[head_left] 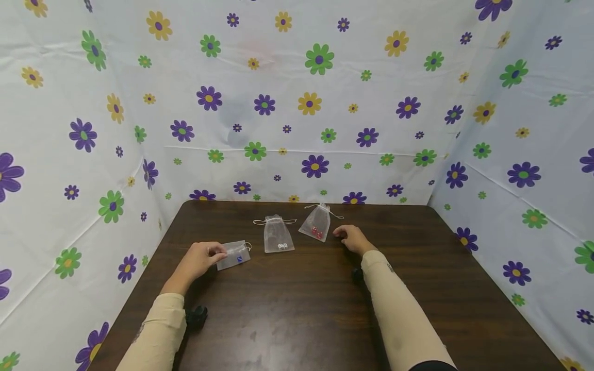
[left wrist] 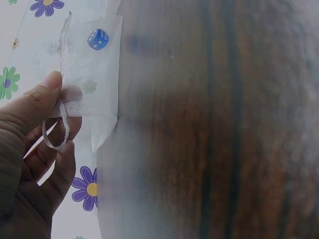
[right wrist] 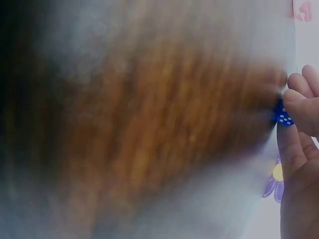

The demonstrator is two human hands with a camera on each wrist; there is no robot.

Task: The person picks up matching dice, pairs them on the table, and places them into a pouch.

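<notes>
My left hand (head_left: 198, 257) is over the left side of the table, pinching the mouth end of a small sheer white drawstring pouch (left wrist: 102, 64) between thumb and fingers. A loop of its cord hangs over the fingers. Inside the pouch shows one blue die (left wrist: 98, 39) with pale pips. Out to the right, my right hand (head_left: 353, 240) is raised just above the table, beside the pouch with red dice. In the right wrist view its thumb and fingers grip another blue die (right wrist: 284, 116), partly covered by them.
A sheer pouch (head_left: 275, 229) with white dice (head_left: 282, 246) lies at the middle of the dark wooden table (head_left: 297, 309). Right of it lies a similar pouch (head_left: 322, 219) holding red dice (head_left: 317, 232). Flower-printed cloth (head_left: 287, 93) hangs behind and along both sides.
</notes>
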